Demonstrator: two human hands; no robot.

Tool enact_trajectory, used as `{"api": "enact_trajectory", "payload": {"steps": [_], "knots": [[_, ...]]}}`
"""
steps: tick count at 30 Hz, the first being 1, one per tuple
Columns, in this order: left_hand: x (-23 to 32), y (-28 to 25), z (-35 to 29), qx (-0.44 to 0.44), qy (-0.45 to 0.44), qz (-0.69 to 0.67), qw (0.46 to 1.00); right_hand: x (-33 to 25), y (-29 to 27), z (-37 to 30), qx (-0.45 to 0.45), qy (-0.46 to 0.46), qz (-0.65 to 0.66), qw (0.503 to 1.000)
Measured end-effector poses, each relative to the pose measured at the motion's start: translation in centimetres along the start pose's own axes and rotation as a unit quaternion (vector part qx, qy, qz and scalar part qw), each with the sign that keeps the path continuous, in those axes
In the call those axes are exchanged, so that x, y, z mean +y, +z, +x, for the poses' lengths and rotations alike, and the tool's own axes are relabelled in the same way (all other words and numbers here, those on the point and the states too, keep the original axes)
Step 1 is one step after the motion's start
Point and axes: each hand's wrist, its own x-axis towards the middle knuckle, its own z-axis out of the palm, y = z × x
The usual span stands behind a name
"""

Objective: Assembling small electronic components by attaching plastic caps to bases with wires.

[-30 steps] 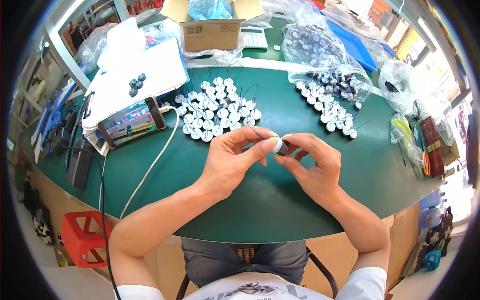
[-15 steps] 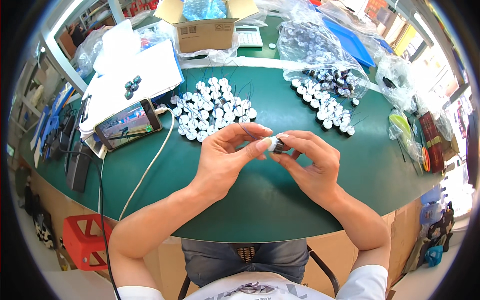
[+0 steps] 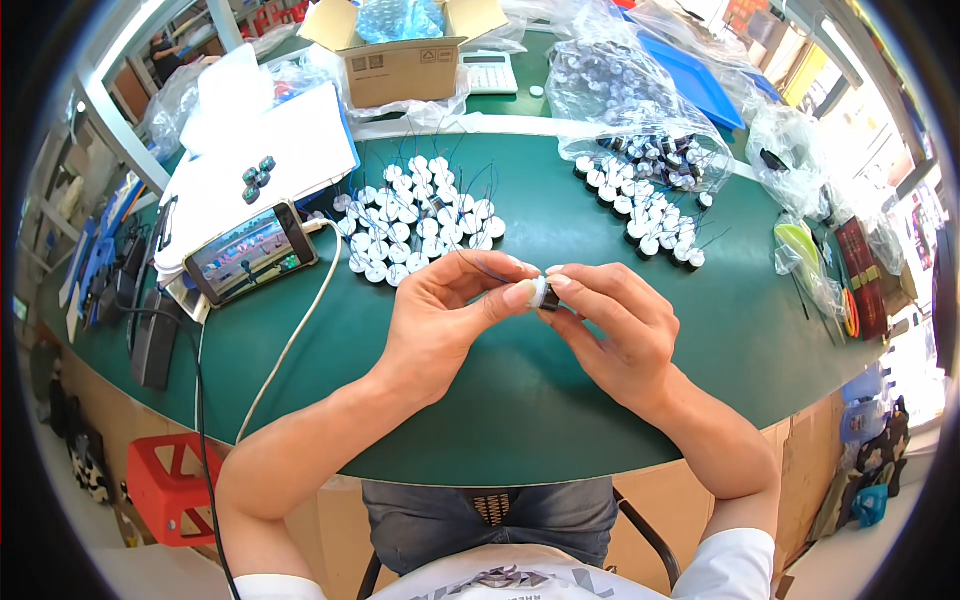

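Observation:
Between my two hands, above the green table, is a small round part (image 3: 544, 293) with a white face, a black body and a thin dark wire. My left hand (image 3: 450, 315) pinches its white end between thumb and fingers. The fingertips of my right hand (image 3: 620, 325) close on its black end. Beyond my left hand, a cluster of similar white-topped parts (image 3: 420, 215) with thin wires stands on the table. A second group (image 3: 640, 210) stands farther right, beside a clear plastic bag (image 3: 620, 90) full of more of them.
A phone (image 3: 250, 252) with a white cable leans at left, by papers (image 3: 290, 140) holding several small dark pieces. An open cardboard box (image 3: 405, 75) and a calculator (image 3: 488, 72) are at the back. Tools and a dark red pack (image 3: 862, 275) lie right. A red stool (image 3: 165, 485) stands below left.
The part between my fingertips has turned slightly, showing less of its black body. Both hands keep nearly the same place; the table scene has shifted slightly left in view.

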Motion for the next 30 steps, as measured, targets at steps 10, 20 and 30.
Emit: {"api": "enact_trajectory", "payload": {"steps": [10,20,30], "knots": [[-0.44,-0.10,-0.24,0.002,0.012,0.012,1.000,0.06,-0.28,0.11,-0.019,-0.049,-0.027,0.998],[-0.60,-0.06,-0.37,-0.011,0.029,0.030,0.999,-0.16,-0.48,-0.01,-0.014,-0.070,-0.034,0.997],[-0.53,0.13,-0.40,-0.014,0.030,0.036,0.999,0.06,-0.13,-0.49,-0.005,-0.050,-0.017,0.999]]}}
